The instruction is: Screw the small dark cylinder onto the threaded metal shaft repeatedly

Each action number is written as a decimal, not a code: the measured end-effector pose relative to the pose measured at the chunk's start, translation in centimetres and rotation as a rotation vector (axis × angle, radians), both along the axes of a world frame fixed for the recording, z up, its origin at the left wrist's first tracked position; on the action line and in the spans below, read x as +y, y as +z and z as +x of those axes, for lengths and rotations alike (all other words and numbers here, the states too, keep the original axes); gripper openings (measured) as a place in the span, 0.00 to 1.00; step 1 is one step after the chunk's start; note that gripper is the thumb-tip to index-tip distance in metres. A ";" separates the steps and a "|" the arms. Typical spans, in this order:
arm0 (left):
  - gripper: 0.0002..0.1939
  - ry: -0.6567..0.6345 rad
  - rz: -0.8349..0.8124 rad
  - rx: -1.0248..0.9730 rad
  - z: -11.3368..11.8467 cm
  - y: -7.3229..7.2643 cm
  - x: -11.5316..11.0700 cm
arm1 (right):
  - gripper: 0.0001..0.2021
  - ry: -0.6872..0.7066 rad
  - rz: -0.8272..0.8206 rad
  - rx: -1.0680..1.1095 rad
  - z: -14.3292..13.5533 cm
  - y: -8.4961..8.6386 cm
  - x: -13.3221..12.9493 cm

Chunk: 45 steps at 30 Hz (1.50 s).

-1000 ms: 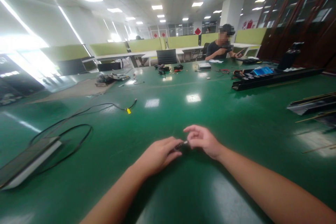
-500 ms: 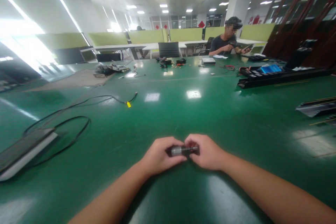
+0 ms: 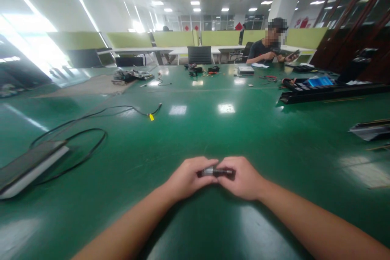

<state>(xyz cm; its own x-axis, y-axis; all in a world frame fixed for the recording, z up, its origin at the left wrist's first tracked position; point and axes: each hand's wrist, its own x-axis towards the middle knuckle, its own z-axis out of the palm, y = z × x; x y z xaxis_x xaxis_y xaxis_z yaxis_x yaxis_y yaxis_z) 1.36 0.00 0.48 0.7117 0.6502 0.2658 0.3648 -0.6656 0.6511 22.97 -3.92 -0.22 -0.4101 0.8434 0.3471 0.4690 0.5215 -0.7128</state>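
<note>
A short cylindrical part (image 3: 209, 171), silver at its left end and dark with a narrower tip at its right, lies level between my hands just over the green table. My left hand (image 3: 189, 176) is closed around the silver end, thumb and fingers on either side. The thumb and forefinger of my right hand (image 3: 244, 177) pinch the dark, thin end. Both hands almost touch at the fingertips. Exactly what kind of part it is cannot be made out, since the fingers cover much of it.
To the left lies a grey-white flat device (image 3: 36, 166) with a black cable (image 3: 100, 138) bearing a yellow tag (image 3: 151, 117). Black metal rails (image 3: 319, 94) stretch along the right. Electronic parts (image 3: 131, 75) sit farther back. Across the table a person (image 3: 263, 50) holds something.
The view has tilted down and shifted slightly, so the table things sit a little differently. My right fingers have closed in on the dark end; both hands still hold the part.
</note>
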 end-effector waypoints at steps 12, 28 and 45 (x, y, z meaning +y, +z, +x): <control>0.19 0.030 0.003 0.027 0.5 0.0 -0.5 | 0.06 0.031 -0.007 -0.135 0.2 -0.5 0.4; 0.17 0.059 -0.028 0.092 0.2 0.8 -0.3 | 0.08 0.090 0.056 -0.236 0.9 -0.6 0.6; 0.15 -0.033 -0.009 0.266 0.2 1.7 -0.6 | 0.03 0.023 0.002 -0.065 0.6 0.1 0.2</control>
